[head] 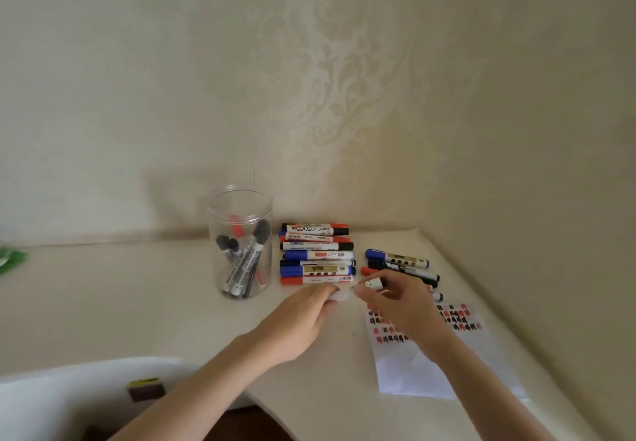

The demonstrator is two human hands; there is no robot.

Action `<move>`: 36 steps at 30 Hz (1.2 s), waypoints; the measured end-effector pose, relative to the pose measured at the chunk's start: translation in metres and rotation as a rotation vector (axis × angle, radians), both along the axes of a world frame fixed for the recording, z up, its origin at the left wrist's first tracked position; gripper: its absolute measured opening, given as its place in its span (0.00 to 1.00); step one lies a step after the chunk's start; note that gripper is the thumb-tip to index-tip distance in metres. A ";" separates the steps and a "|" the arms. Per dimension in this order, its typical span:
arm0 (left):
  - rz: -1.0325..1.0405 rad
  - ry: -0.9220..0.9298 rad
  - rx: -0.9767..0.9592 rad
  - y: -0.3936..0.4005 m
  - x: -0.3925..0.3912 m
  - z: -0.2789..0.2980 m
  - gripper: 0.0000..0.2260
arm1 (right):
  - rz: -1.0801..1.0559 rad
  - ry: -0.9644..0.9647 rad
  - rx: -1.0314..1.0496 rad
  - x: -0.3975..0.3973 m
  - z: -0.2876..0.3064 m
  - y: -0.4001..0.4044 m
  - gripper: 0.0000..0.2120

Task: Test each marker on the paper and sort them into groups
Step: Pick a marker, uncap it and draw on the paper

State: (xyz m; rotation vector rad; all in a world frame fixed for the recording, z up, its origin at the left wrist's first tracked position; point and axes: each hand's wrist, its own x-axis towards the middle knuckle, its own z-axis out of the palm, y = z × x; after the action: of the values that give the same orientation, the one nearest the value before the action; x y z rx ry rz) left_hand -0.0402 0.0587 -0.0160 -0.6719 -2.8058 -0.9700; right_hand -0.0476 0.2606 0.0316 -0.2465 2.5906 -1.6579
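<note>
White table (137,303): clear jar (240,241), marker rows (316,255), scribbled paper (430,354).

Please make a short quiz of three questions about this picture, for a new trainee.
1. True or false: the clear jar lies on its side.
2. Which colours of marks are on the paper? A) green and yellow B) red and black C) only blue
3. What do the two hands hold between them?

Key
1. False; it stands upright with markers inside, left of the row of markers.
2. B
3. One marker; the left hand and the right hand each grip an end of it, above the table.
</note>
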 end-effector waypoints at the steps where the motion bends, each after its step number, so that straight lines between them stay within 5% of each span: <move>1: -0.013 -0.044 0.040 0.007 0.001 0.003 0.05 | -0.040 -0.060 -0.130 0.006 0.001 0.002 0.06; 5: -0.056 -0.099 0.138 0.031 0.004 0.008 0.07 | -0.193 -0.202 -0.414 0.024 -0.011 0.004 0.11; 24: -0.181 -0.142 0.268 0.092 0.016 0.010 0.09 | -0.061 -0.042 -0.402 0.047 -0.026 0.061 0.14; 28: -0.120 -0.180 0.158 0.084 0.006 0.009 0.18 | -0.253 -0.124 -0.580 0.041 -0.027 0.080 0.07; 36: -0.041 -0.038 -0.138 0.090 -0.005 -0.014 0.25 | -0.439 -0.081 -0.407 0.028 -0.034 0.109 0.03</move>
State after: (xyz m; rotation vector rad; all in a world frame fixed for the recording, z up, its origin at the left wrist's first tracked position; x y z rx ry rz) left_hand -0.0452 0.1487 -0.0305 -0.7371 -2.9245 -0.8099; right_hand -0.0198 0.3698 -0.0021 0.3986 2.3384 -2.2738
